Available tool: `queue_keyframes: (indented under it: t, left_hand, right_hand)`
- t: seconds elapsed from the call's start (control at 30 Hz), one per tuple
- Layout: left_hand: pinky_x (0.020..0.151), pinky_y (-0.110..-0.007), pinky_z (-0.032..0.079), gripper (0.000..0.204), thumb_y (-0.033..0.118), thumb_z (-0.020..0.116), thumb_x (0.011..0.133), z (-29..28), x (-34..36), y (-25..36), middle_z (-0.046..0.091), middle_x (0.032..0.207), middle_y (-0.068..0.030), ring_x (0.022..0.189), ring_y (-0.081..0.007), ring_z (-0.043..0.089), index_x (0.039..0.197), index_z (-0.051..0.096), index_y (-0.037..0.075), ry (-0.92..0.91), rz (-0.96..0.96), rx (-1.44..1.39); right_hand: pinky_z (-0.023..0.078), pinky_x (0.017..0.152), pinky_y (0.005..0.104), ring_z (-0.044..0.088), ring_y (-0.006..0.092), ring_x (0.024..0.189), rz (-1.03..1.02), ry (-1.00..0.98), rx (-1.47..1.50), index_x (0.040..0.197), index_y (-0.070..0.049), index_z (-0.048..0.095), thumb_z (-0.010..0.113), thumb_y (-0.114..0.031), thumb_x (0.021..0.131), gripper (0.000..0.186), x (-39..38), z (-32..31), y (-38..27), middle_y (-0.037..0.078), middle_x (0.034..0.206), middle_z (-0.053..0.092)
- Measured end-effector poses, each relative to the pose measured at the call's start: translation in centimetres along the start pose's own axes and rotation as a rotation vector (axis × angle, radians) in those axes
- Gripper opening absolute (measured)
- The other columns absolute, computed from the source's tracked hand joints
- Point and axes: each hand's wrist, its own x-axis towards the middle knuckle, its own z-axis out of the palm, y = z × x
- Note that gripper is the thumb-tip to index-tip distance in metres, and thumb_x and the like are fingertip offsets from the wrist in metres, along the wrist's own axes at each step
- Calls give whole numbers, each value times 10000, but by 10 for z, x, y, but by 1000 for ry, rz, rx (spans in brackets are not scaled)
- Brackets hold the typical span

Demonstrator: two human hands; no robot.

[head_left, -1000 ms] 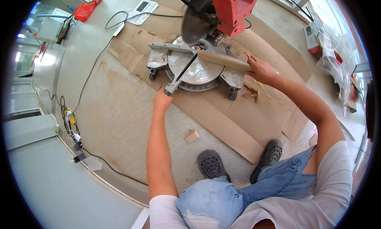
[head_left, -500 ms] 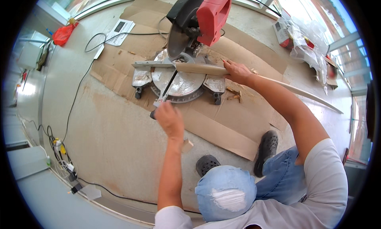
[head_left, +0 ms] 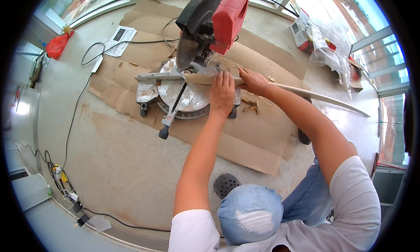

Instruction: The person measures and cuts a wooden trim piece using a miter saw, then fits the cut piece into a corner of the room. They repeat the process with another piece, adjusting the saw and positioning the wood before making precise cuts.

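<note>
Alignment, apparently, with grey metal fence [head_left: 148,77] | long pale wooden strip [head_left: 200,79] beneath draped left hand [head_left: 223,91], clasp unclear | right hand [head_left: 254,82] curled around

Two bare hands work side by side at the right of a red-handled saw [head_left: 186,46]. The left hand [head_left: 223,89] lies back upward just right of the saw's blade, fingers together and pointing away from the body, its thumb out of sight. The left forearm [head_left: 199,160] slants up from the near side of the saw — wrist nearly in line with it. The right hand [head_left: 253,82], farther right of the saw and just beside its partner, also shows its back, fingers bent toward the blade. The right forearm [head_left: 297,107] reaches in diagonally from the saw's near right — elbow bent and held wide.
</note>
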Motion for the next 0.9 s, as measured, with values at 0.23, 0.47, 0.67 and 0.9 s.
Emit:
queue_keyframes:
  t: [0.23,0.47,0.67,0.9]
  left_hand:
    - [993,-432,436,459,121,683,803,2,-65,29,541,1271,-148,1179,-321,520,1227,565,-11,-13,-407,3]
    - [1120,-473,344,609,171,696,812,1,-40,10,467,1401,-244,1306,-387,443,1325,488,-84,5,-532,65]
    - [1040,-481,408,327,157,668,834,2,-52,11,578,1170,-201,1113,-373,541,1096,608,-28,-64,-379,-15]
    - [928,-415,463,194,122,613,847,-15,-26,71,611,1011,-113,1015,-289,567,1013,636,25,19,1,-137]
  right_hand:
    - [503,846,446,606,352,1034,66,70,50,1091,-53,577,765,-259,831,381,-16,-1,-9,151,1062,589]
    - [504,839,427,603,323,986,17,131,11,1088,-72,640,764,-242,830,333,-52,-24,11,110,1012,589]
    - [508,843,419,616,325,978,-37,153,36,1136,-72,644,767,-241,825,374,-55,-21,21,119,1014,592]
    - [519,846,425,621,333,1013,-80,155,28,1235,-72,589,769,-244,815,488,-41,-14,26,132,1095,578]
